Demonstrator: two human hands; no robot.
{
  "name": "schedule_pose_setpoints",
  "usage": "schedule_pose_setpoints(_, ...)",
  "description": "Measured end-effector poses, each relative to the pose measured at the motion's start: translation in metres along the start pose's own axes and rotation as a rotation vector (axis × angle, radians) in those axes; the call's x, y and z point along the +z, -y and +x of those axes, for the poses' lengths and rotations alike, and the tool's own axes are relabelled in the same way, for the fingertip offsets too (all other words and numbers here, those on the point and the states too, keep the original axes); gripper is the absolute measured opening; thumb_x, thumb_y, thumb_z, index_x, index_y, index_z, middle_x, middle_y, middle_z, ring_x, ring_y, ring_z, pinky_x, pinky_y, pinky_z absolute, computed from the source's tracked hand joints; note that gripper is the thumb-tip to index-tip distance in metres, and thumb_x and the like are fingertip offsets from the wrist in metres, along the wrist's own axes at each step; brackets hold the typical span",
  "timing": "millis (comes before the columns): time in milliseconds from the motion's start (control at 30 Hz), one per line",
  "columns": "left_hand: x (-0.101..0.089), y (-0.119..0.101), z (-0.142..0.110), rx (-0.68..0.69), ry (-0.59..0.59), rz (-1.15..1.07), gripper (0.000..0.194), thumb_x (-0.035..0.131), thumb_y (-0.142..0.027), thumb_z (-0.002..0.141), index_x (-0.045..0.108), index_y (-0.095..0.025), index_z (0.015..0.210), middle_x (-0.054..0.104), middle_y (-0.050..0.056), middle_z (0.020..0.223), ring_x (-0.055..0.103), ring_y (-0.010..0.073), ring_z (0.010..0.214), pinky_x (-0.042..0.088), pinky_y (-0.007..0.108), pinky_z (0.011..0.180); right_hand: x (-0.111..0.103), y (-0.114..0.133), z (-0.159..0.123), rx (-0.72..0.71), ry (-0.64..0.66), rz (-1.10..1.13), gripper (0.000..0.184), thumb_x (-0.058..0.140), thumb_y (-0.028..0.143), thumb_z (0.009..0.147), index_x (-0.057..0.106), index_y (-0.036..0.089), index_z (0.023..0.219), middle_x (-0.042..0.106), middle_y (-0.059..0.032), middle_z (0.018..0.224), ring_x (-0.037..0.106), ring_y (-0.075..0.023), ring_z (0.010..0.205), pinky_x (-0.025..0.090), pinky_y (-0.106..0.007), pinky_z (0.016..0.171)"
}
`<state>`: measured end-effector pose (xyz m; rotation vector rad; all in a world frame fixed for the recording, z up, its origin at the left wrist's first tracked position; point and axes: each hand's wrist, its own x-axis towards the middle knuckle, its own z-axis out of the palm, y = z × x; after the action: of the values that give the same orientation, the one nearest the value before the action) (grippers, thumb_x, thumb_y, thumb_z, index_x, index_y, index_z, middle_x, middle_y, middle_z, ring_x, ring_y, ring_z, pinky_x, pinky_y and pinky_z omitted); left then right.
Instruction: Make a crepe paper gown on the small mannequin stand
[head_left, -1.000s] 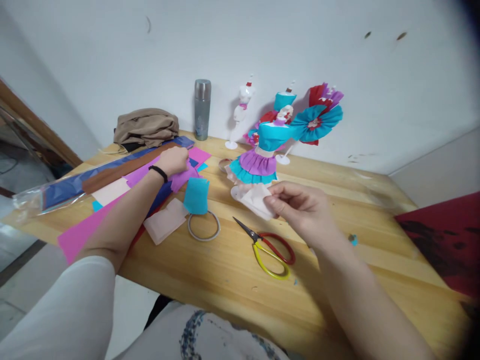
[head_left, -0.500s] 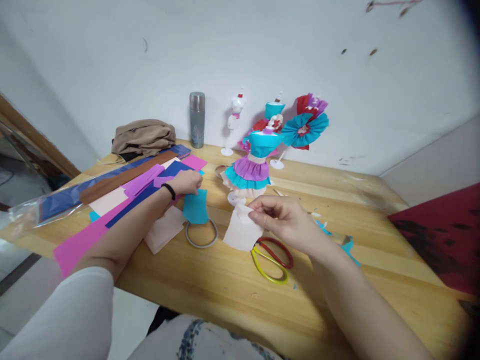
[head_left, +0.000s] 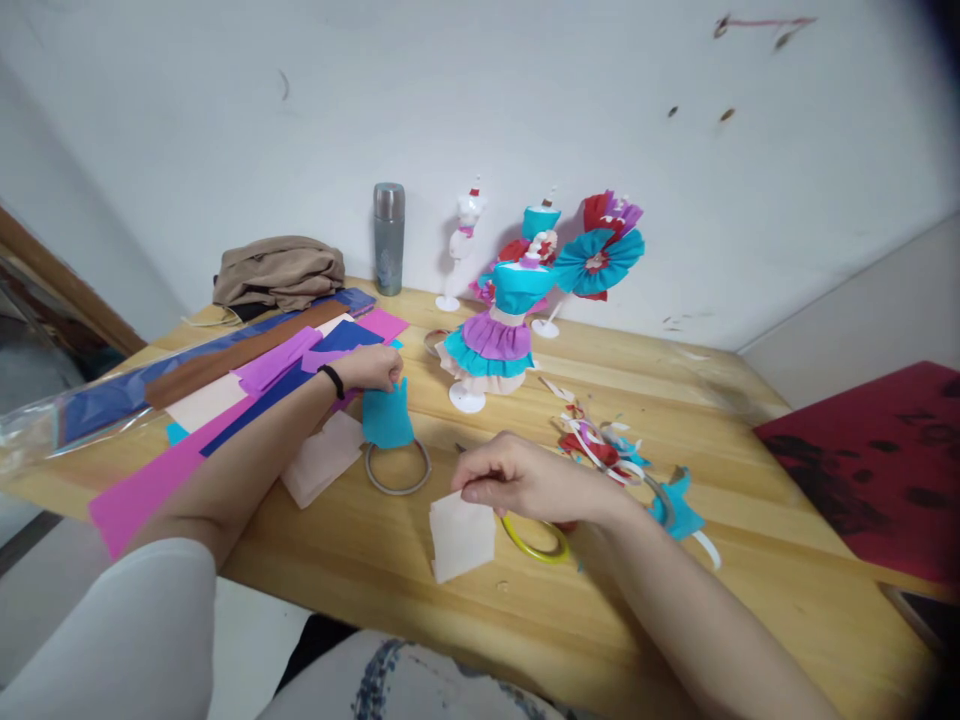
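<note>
My left hand [head_left: 377, 368] is closed on the top edge of a turquoise piece of crepe paper [head_left: 387, 416], which hangs just above a ring-shaped roll of tape [head_left: 397, 468]. Between the thumb and fingers of my right hand [head_left: 510, 478] is a small pale pink piece of paper [head_left: 463, 538], held low over the table's front part. Scissors with yellow and red handles [head_left: 541, 548] lie partly hidden behind that hand. Beside my left forearm rests another pale pink piece of paper [head_left: 324, 460]. A small dress form [head_left: 501, 335] in a turquoise and purple ruffled paper dress stands beyond both hands.
Coloured paper sheets [head_left: 176, 455] and a brown cloth [head_left: 281, 272] lie at the left. A grey flask [head_left: 389, 240], a white dress form [head_left: 466, 235] and a turquoise paper flower [head_left: 600, 262] stand near the wall. Paper scraps [head_left: 600, 445] lie at the right.
My right hand has moved down towards me with the pale pink paper, which now hangs lower and flatter. More scraps show behind it. My left hand stays on the turquoise paper.
</note>
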<state>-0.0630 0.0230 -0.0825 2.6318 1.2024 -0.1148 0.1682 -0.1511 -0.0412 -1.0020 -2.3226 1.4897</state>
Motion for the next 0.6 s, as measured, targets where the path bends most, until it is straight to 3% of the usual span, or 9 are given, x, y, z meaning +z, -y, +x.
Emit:
schedule_pose_setpoints(100,-0.005,0.000,-0.001,0.027,-0.014,-0.032,0.003,0.059,-0.015,0.062,0.061,-0.017,0.063,0.062,0.002,0.066,0.050,0.0142,0.061,0.032,0.025,0.056,0.003,-0.008,0.007,-0.017,-0.011,-0.115,0.019,0.051,0.014,0.086,0.070,0.016,0.084,0.057,0.0024,0.065,0.051,-0.0091,0.058,0.038,-0.021,0.057)
schedule_pose_setpoints(167,-0.015,-0.001,-0.005,0.046,-0.033,-0.056,0.006,0.057,-0.016,0.064,0.062,-0.016,0.068,0.062,0.001,0.067,0.051,0.0136,0.062,0.033,0.024,0.056,0.005,-0.011,0.012,-0.014,-0.088,-0.213,0.019,0.052,0.016,0.087,0.071,0.017,0.089,0.063,0.0005,0.072,0.055,-0.0112,0.064,0.039,-0.023,0.061)
schedule_pose_setpoints(267,-0.034,-0.007,-0.017,0.070,-0.048,-0.154,0.011,0.058,-0.022,0.069,0.063,-0.016,0.076,0.062,0.000,0.068,0.054,0.0125,0.062,0.036,0.021,0.056,0.009,-0.016,0.018,0.049,-0.339,-0.242,0.022,0.057,0.027,0.089,0.070,0.017,0.103,0.070,-0.0047,0.089,0.059,-0.0152,0.073,0.043,-0.027,0.067)
schedule_pose_setpoints(400,-0.055,-0.030,-0.037,0.083,-0.057,-0.564,0.014,0.065,-0.027,0.071,0.062,-0.016,0.078,0.059,-0.003,0.063,0.052,0.0103,0.056,0.038,0.020,0.054,0.009,-0.020,0.022,0.050,-0.591,-0.042,0.052,0.064,0.038,0.083,0.057,0.015,0.130,0.067,-0.0130,0.116,0.062,-0.0175,0.080,0.047,-0.031,0.069)
schedule_pose_setpoints(467,-0.060,-0.042,-0.044,0.127,-0.045,-0.754,0.021,0.069,-0.030,0.070,0.064,-0.016,0.084,0.061,-0.003,0.065,0.055,0.0105,0.057,0.040,0.020,0.054,0.009,-0.019,0.023,0.021,-0.685,0.010,0.059,0.067,0.039,0.079,0.054,0.015,0.131,0.064,-0.0128,0.115,0.062,-0.0177,0.081,0.048,-0.031,0.069)
schedule_pose_setpoints(600,-0.064,-0.055,-0.053,0.169,-0.035,-0.970,0.038,0.077,-0.030,0.067,0.069,-0.016,0.101,0.065,-0.001,0.069,0.059,0.0119,0.061,0.045,0.022,0.058,0.006,-0.013,0.020,0.003,-0.910,-0.039,0.047,0.070,0.036,0.074,0.058,0.018,0.116,0.062,-0.0059,0.099,0.058,-0.0184,0.083,0.048,-0.033,0.074)
